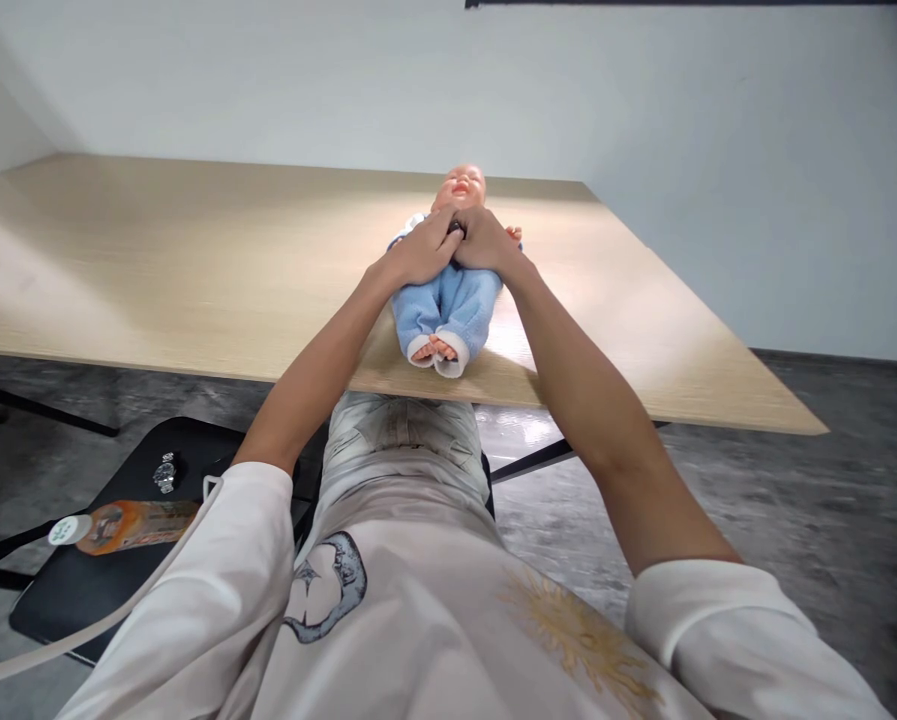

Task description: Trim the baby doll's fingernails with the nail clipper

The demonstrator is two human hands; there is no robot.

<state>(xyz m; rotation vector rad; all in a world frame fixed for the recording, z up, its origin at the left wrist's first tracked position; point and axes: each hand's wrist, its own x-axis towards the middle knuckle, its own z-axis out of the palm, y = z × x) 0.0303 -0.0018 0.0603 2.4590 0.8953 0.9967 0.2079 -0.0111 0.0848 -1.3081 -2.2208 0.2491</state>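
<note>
A baby doll (455,310) in blue trousers with white cuffs lies on its back on the table, feet toward me. Its head is at the far end, and one small hand shows at the right. Over the doll's chest and belly, my left hand (427,247) and my right hand (485,240) meet, fingers curled in. Between them a small dark item (457,228) peeks out; its kind cannot be made out. My hands cover most of the doll's upper clothing and hide the fingertips.
The light wooden table (230,260) runs wide to the left, against a pale wall (343,80). Below at my left, a black chair (65,600) holds an orange drink bottle (129,525) and a metal wristwatch (165,473). A pale cable (118,612) crosses near my left sleeve.
</note>
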